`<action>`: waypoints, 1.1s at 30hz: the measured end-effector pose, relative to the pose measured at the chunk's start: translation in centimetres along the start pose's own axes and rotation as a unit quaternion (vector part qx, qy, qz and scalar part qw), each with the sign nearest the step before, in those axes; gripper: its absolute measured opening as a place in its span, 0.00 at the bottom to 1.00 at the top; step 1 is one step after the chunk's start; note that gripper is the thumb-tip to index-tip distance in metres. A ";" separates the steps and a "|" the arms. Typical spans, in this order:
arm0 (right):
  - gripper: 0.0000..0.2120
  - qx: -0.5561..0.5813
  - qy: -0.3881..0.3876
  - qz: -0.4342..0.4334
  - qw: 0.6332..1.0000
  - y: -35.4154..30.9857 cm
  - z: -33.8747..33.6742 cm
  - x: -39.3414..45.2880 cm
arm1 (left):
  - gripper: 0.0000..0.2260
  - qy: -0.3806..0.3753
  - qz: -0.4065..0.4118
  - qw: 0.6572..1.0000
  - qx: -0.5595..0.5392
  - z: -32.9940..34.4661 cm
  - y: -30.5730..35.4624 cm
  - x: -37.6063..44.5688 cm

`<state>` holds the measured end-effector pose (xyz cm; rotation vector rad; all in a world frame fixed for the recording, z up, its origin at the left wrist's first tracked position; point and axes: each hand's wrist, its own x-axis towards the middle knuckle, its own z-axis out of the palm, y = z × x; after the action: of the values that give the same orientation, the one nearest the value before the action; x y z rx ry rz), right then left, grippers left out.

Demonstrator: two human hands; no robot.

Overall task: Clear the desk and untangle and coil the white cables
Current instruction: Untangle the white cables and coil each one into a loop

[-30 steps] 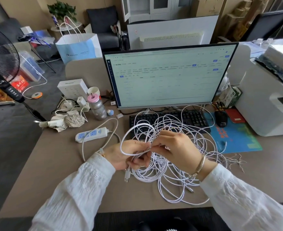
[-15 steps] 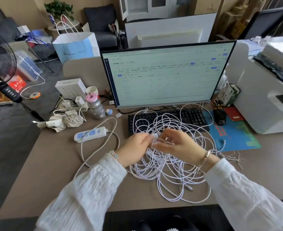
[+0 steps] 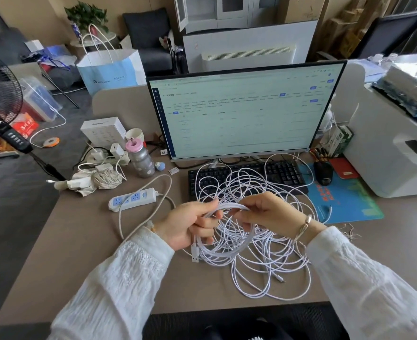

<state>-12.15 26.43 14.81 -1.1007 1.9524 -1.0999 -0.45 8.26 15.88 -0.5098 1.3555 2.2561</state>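
Head view: left hand (image 3: 190, 224) and right hand (image 3: 266, 212) close together above desk (image 3: 80, 241), both gripping one white cable coil (image 3: 229, 207), fingers curled round its bundled top. USB plug (image 3: 194, 253) dangles below left hand. Tangled white cables (image 3: 263, 266) spread under and beyond hands, reaching onto keyboard (image 3: 283, 171). Power strip (image 3: 132, 199) left of left hand; mouse (image 3: 323, 173) beyond right hand.
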 end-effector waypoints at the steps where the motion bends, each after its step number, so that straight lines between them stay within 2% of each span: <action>1: 0.12 0.024 0.002 0.004 1.000 0.1 0.2 0.0 | 0.12 0.012 0.013 1.000 0.012 0.0 0.1 -0.1; 3: 0.19 0.072 0.012 0.028 0.997 0.4 0.3 -0.1 | 0.12 0.026 0.028 0.999 0.002 -0.4 0.4 -0.3; 5: 0.20 0.095 0.022 0.052 0.994 1.2 0.2 -0.3 | 0.13 0.042 0.034 0.998 -0.015 -1.3 0.8 -0.8; 10: 0.23 0.069 0.010 0.117 0.991 3.9 0.1 -0.6 | 0.13 0.084 0.088 0.989 -0.083 -4.4 2.7 -2.6; 13: 0.24 0.097 0.020 0.147 0.984 6.1 -0.1 -1.4 | 0.12 0.113 0.137 0.976 -0.123 -6.0 4.1 -4.3; 18: 0.18 0.047 0.015 0.166 0.985 8.3 -1.2 -2.1 | 0.16 0.186 0.183 0.954 -0.145 -7.5 4.9 -6.1; 21: 0.22 0.041 0.031 0.142 0.989 7.4 -1.7 -2.3 | 0.16 0.207 0.202 0.944 -0.156 -7.7 4.4 -6.2; 23: 0.18 0.047 0.060 0.113 0.991 5.7 -1.9 -2.3 | 0.15 0.217 0.210 0.943 -0.140 -7.6 3.8 -5.6; 25: 0.13 0.025 0.058 0.081 0.995 3.2 -1.8 -2.1 | 0.13 0.234 0.223 0.938 -0.127 -7.1 3.1 -4.6; 27: 0.10 -0.038 0.017 0.051 0.998 0.6 -0.9 -2.1 | 0.14 0.272 0.247 0.923 -0.114 -6.4 2.5 -3.4; 29: 0.12 -0.115 -0.017 0.026 0.993 -1.9 0.6 -2.1 | 0.15 0.304 0.271 0.909 -0.090 -5.7 2.0 -2.2; 33: 0.14 -0.199 -0.004 -0.048 0.979 -4.4 3.7 -1.4 | 0.16 0.324 0.287 0.901 -0.008 -4.2 1.2 -1.0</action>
<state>-6.93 25.05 17.22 -1.4176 2.1912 -0.7644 0.01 3.81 15.40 -1.0508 2.0263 2.6864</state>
